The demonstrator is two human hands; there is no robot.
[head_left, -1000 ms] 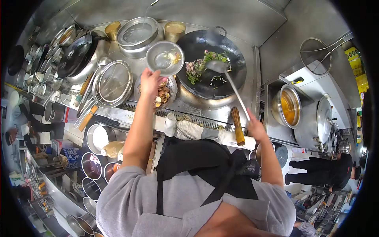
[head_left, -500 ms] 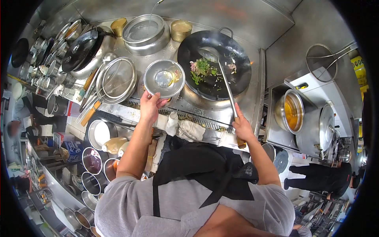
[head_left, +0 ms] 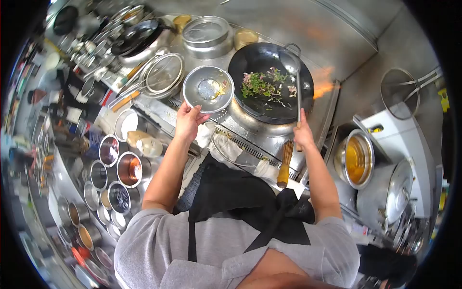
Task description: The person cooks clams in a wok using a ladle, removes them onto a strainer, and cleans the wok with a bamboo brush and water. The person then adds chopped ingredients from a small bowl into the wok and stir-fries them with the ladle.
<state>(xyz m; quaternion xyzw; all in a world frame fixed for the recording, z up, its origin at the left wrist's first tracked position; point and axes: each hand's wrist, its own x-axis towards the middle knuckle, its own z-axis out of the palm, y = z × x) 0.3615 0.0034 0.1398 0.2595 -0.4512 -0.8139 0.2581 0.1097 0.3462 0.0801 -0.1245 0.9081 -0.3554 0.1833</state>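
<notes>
My left hand (head_left: 188,121) grips the near rim of a metal bowl (head_left: 196,86), which has a few food scraps inside, left of a black wok (head_left: 255,107). Chopped greens and pinkish bits (head_left: 262,85) lie in the wok. In my right hand (head_left: 303,133) is the handle of a long metal ladle (head_left: 290,61), its head near the wok's far right side. Flames (head_left: 323,89) show beyond the wok's right edge. A bamboo brush (head_left: 285,166) rests close to my right hand.
Behind the bowl stand a lidded-looking metal pot (head_left: 207,37) and a tin (head_left: 245,37). Strainers (head_left: 164,74) lie at the left. To the right are a pot of orange liquid (head_left: 356,159) and a hanging strainer (head_left: 399,91). Several containers (head_left: 129,169) stand lower left.
The view has turned, shifting the stove rightward. The ladle has moved to the wok's far right side, and the greens are more spread. Flames have grown at the wok's right.
</notes>
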